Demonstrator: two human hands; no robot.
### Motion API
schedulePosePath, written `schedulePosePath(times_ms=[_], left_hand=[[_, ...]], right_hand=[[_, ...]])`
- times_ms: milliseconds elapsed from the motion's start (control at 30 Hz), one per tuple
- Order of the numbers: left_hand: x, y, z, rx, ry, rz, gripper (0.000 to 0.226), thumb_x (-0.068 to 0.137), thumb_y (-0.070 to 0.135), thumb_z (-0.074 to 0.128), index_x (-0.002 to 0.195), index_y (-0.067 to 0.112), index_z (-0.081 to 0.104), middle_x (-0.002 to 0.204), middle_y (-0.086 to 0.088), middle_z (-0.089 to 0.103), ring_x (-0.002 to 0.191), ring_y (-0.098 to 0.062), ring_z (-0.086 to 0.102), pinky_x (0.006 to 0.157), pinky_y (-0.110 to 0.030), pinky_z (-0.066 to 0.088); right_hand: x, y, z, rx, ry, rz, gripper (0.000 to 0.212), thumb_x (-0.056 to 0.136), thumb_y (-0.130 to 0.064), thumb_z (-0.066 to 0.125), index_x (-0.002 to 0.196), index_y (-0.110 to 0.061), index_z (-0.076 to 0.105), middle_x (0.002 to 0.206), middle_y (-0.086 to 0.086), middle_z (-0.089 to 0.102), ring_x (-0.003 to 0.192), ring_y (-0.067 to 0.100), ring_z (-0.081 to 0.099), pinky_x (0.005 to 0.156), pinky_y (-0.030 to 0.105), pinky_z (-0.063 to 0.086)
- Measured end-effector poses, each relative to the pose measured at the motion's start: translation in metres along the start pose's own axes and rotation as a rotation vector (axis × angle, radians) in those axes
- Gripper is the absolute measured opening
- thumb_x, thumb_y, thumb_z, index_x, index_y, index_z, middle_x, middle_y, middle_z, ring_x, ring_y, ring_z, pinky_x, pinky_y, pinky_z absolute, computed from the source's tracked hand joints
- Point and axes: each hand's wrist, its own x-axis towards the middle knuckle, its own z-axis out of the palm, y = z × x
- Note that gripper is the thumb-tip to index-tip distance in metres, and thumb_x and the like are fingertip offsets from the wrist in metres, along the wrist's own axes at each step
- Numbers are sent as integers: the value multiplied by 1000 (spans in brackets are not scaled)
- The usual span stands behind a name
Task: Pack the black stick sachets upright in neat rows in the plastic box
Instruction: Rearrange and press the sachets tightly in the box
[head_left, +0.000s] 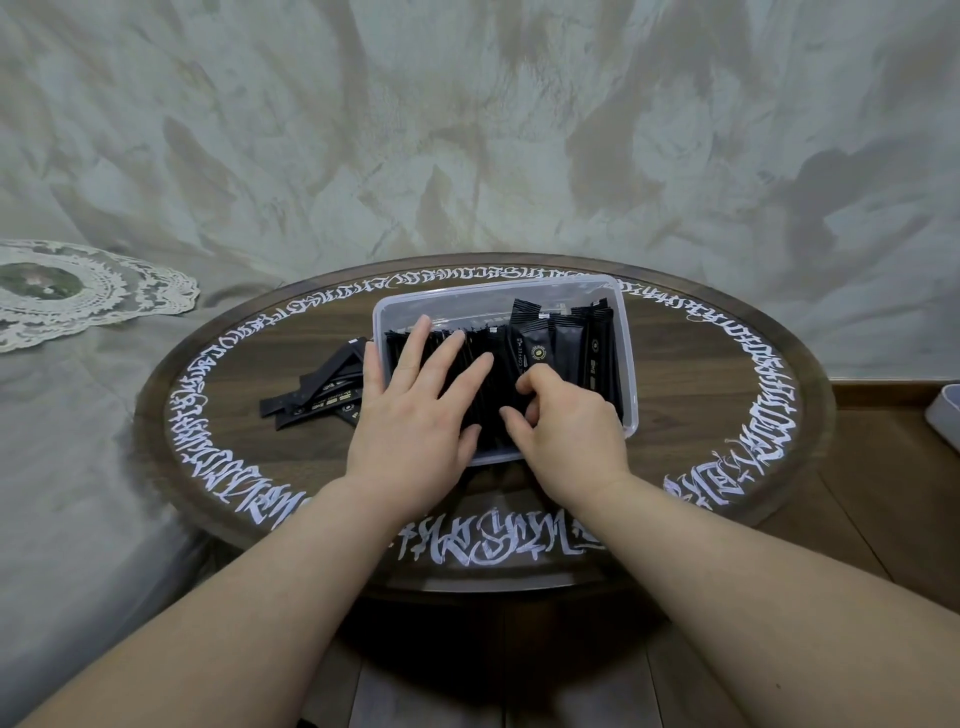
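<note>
Mid-packing: your left hand (410, 415) lies flat, fingers straight, steadying the sachets (566, 343) standing in the plastic box (626, 374) at the table's (727, 415) centre; your right hand (561, 421) pinches one. Next, seat it upright, then fetch the loose sachets (317, 395) left of the box

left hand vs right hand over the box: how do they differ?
The left hand lies flat, fingers spread on the packed sachets; the right hand curls and pinches sachets. Left hand covers the plastic box's left half; right hand works its near right. Both are bare.
</note>
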Motion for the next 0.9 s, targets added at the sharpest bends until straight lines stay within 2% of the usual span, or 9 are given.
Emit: schedulePosePath(times_ms=[200, 367, 500, 733, 900], left_hand=[[0, 2, -1, 13, -23, -7, 65, 75, 35, 72, 136, 25, 52, 148, -8, 42, 143, -35, 22, 108, -61, 4], [-1, 1, 0, 14, -29, -2, 63, 75, 34, 73, 134, 25, 54, 149, -9, 41, 143, -35, 21, 108, -61, 4], [0, 1, 0, -5, -40, -13, 63, 75, 34, 74, 134, 25, 54, 149, -8, 40, 144, -34, 19, 109, -61, 4], [-1, -1, 0, -9, -39, -4, 64, 74, 35, 74, 134, 22, 54, 149, -8, 40, 144, -34, 20, 109, -59, 3], [2, 2, -2, 10, 9, 13, 67, 72, 36, 74, 132, 13, 54, 148, -12, 41, 144, -32, 20, 112, -57, -2]], right_hand=[[5, -4, -4, 114, 26, 52, 23, 91, -36, 59, 109, -22, 58, 78, -10, 58, 83, 17, 60, 77, 35, 49], [14, 0, -11, 125, 72, 121, 26, 88, -36, 62, 107, -20, 59, 92, -4, 61, 87, 16, 57, 79, 33, 47], [9, 3, -4, 196, 88, 196, 28, 86, -39, 64, 106, -21, 60, 85, -9, 61, 85, 13, 59, 82, 35, 49], [3, 7, 1, 176, 0, 102, 29, 86, -43, 64, 107, -22, 63, 72, -14, 56, 76, 7, 56, 73, 26, 47], [1, 5, 3, 94, -25, 66, 32, 86, -46, 62, 109, -24, 63, 71, -14, 56, 81, 11, 61, 76, 28, 48]])
